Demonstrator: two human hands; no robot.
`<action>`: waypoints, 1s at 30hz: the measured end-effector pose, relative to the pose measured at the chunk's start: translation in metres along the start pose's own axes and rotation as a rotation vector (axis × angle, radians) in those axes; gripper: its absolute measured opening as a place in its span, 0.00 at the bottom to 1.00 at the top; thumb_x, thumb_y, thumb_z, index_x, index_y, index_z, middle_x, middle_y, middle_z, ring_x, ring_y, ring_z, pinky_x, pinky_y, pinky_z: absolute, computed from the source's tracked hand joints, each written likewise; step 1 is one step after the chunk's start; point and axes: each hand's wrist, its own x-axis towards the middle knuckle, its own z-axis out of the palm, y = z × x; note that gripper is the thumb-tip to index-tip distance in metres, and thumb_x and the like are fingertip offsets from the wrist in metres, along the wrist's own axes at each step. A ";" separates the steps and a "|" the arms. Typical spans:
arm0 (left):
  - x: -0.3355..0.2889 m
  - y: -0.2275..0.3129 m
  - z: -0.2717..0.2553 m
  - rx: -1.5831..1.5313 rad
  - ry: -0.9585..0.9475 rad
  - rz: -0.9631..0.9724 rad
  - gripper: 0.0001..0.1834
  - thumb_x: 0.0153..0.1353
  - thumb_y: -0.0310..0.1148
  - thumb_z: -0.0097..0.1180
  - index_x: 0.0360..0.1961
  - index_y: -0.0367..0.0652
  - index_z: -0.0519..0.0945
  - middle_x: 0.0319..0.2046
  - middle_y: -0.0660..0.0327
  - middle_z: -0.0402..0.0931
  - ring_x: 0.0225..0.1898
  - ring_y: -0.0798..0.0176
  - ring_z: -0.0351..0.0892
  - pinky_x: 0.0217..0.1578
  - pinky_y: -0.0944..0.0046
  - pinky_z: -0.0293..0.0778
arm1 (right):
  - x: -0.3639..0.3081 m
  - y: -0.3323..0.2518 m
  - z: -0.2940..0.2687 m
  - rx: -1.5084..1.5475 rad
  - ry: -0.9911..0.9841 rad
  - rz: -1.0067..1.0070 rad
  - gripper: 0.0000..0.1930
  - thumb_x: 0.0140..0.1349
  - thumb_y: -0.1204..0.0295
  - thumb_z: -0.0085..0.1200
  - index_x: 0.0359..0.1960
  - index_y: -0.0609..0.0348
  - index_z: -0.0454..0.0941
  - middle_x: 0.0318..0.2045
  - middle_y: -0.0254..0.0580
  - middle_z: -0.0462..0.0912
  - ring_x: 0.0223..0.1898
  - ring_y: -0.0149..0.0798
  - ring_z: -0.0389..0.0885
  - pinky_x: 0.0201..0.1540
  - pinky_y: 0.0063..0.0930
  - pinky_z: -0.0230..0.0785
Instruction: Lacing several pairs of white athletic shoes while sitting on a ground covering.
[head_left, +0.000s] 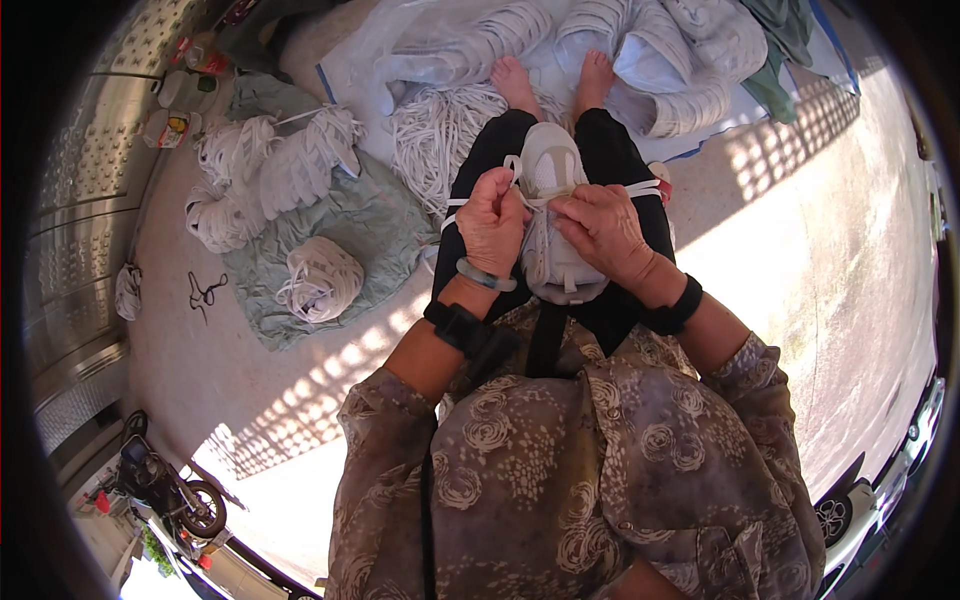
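A pale grey and white shoe (pixel 556 250) rests on my lap between my thighs, its toe pointing away from me. My left hand (pixel 492 225) is closed on its left side, pinching a white shoelace (pixel 513 166) that stands up in a small loop. From the right, my right hand (pixel 606 230) also pinches lace over the middle of the shoe, fingers pressed together. A lace end (pixel 643 188) sticks out to the right past that hand, and another shows left of my left wrist. The fingertips partly hide the lacing.
Beyond my bare feet, nested white shoes (pixel 690 70) lie on a sheet. A heap of loose white laces (pixel 435 145) is left of my legs. More shoes (pixel 270 180) and a single shoe bundle (pixel 322 278) sit on green cloth (pixel 385 225). A motorcycle (pixel 170 485) stands lower left.
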 end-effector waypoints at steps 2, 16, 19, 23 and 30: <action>0.001 -0.002 0.001 0.063 0.002 0.112 0.10 0.55 0.20 0.50 0.40 0.38 0.73 0.25 0.67 0.73 0.19 0.77 0.70 0.19 0.77 0.68 | 0.001 -0.001 0.001 -0.021 0.001 0.028 0.07 0.48 0.70 0.55 0.30 0.51 0.76 0.23 0.35 0.73 0.29 0.40 0.73 0.35 0.33 0.57; -0.003 0.010 -0.003 0.224 -0.137 0.170 0.16 0.49 0.18 0.54 0.42 0.39 0.73 0.23 0.62 0.76 0.23 0.74 0.74 0.25 0.73 0.72 | 0.004 -0.003 0.007 -0.015 0.075 0.029 0.07 0.46 0.71 0.56 0.29 0.51 0.76 0.23 0.35 0.75 0.29 0.41 0.74 0.39 0.35 0.58; 0.001 0.004 -0.001 0.135 -0.124 0.047 0.16 0.51 0.18 0.54 0.42 0.37 0.71 0.23 0.68 0.74 0.23 0.79 0.70 0.25 0.78 0.68 | 0.004 -0.003 0.009 -0.048 0.054 0.057 0.08 0.45 0.71 0.56 0.29 0.50 0.75 0.23 0.35 0.74 0.30 0.41 0.74 0.41 0.38 0.58; -0.001 0.004 0.003 0.119 -0.187 0.034 0.16 0.51 0.19 0.55 0.42 0.37 0.69 0.23 0.68 0.74 0.24 0.80 0.69 0.26 0.78 0.68 | 0.005 -0.002 0.013 -0.092 0.031 0.108 0.08 0.45 0.71 0.55 0.29 0.49 0.74 0.24 0.34 0.73 0.32 0.41 0.75 0.45 0.44 0.55; 0.010 0.010 0.003 0.178 -0.182 -0.018 0.13 0.48 0.18 0.54 0.37 0.38 0.70 0.19 0.62 0.73 0.21 0.74 0.71 0.24 0.71 0.70 | -0.002 -0.004 0.016 -0.134 0.052 0.131 0.07 0.46 0.70 0.56 0.28 0.48 0.74 0.24 0.33 0.72 0.33 0.38 0.74 0.49 0.48 0.52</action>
